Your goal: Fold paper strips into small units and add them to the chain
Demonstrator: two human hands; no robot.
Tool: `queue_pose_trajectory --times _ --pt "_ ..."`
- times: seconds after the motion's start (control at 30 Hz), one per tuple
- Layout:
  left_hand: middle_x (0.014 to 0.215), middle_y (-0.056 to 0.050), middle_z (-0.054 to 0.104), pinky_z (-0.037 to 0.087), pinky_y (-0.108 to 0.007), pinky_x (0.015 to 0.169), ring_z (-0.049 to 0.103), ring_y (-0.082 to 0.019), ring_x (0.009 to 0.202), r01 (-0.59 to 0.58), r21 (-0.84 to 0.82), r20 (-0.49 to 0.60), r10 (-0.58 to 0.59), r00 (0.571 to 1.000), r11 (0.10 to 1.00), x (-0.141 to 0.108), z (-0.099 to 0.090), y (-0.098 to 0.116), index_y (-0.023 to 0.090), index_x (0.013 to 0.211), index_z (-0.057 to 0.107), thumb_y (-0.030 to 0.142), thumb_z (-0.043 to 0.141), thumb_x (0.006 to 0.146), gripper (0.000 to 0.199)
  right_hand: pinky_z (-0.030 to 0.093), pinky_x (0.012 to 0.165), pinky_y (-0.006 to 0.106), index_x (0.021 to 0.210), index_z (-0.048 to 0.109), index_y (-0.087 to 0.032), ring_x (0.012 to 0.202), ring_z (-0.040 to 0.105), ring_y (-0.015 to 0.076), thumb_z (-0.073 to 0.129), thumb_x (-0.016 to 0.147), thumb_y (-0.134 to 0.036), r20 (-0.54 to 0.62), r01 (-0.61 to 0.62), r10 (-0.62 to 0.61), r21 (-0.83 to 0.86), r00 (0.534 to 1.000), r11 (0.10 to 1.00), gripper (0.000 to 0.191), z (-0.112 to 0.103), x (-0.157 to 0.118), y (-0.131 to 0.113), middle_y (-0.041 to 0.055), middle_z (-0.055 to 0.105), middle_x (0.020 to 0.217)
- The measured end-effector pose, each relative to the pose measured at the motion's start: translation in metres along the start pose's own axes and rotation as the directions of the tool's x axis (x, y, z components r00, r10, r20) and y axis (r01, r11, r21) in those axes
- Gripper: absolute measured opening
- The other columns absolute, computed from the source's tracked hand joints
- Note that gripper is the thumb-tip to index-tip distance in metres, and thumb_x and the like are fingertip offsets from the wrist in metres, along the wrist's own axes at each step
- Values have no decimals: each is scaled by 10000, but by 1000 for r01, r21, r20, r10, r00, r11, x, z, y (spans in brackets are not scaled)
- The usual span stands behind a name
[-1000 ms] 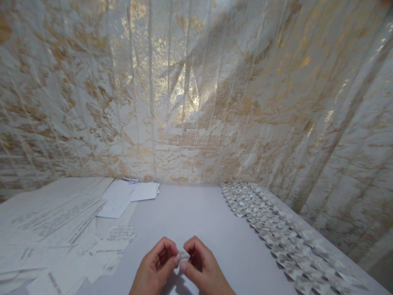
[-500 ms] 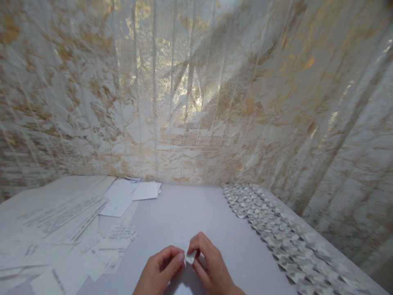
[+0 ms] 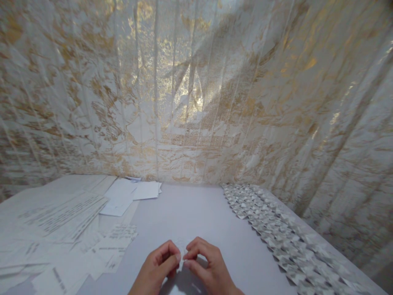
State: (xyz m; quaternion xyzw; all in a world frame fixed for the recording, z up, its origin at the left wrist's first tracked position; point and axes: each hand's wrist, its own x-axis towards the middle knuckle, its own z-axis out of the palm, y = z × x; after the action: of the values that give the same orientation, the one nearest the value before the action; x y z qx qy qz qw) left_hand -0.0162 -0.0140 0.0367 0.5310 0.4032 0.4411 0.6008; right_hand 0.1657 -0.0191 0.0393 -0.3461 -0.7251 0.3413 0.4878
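Centrally, in the head view, a small white paper piece [image 3: 181,265] is held low over the desk [image 3: 190,209]. It is pinched by the left hand [image 3: 158,265]. Its edge is met by the curled right hand [image 3: 211,265], whose grip cannot be determined. Printed papers [image 3: 72,215] are spread at the left; folded paper pieces [image 3: 278,235] are arranged in rows at the right.

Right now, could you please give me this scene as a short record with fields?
Left hand: pinches small paper
Right hand: at the same paper; grip unclear
Table: pale, under both hands
On the left: printed sheets, white sheets farther back
On the right: folded pieces in rows
Backdrop: white and gold curtain
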Motion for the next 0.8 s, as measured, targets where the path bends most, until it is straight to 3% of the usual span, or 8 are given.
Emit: queue_pose_trajectory --times 0.13,0.27,0.43,0.6,0.8 --pt "600 52 517 332 -265 596 439 -142 589 11 30 116 -15 993 1000 -1 1 1 199 692 599 670 711 768 490 429 704 316 706 717 -188 713 596 189 764 855 -467 -62 -171 180 127 982 977 320 3 0 3 29 664 730" --pt "620 66 491 296 -257 586 409 -135 600 -15 110 156 -3 988 994 -1 1 -1 197 737 580 763 681 757 575 386 656 294 693 682 -180 664 541 159 816 761 -583 -82 -230 263 285 961 930 430 9 -2 13 2 625 685" --pt "625 51 510 313 -273 621 425 -150 630 -25 131 119 9 993 991 -2 -1 -2 191 696 581 779 667 755 597 312 575 240 963 686 -221 597 472 112 896 686 -549 -31 -254 305 476 952 842 478 16 -3 22 -55 586 683" --pt "635 55 493 295 -276 612 406 -150 633 -50 147 93 37 995 988 -5 0 -1 195 711 584 755 657 784 569 292 571 238 1003 668 -233 579 456 102 876 731 -535 16 -248 278 504 960 827 456 16 -2 19 -66 565 669" --pt "634 67 456 288 -272 605 385 -148 638 -70 154 60 61 996 986 -10 3 -3 203 698 575 720 662 805 536 299 597 254 955 674 -205 608 435 114 827 764 -567 23 -236 249 405 968 883 437 13 -3 11 -61 525 679"
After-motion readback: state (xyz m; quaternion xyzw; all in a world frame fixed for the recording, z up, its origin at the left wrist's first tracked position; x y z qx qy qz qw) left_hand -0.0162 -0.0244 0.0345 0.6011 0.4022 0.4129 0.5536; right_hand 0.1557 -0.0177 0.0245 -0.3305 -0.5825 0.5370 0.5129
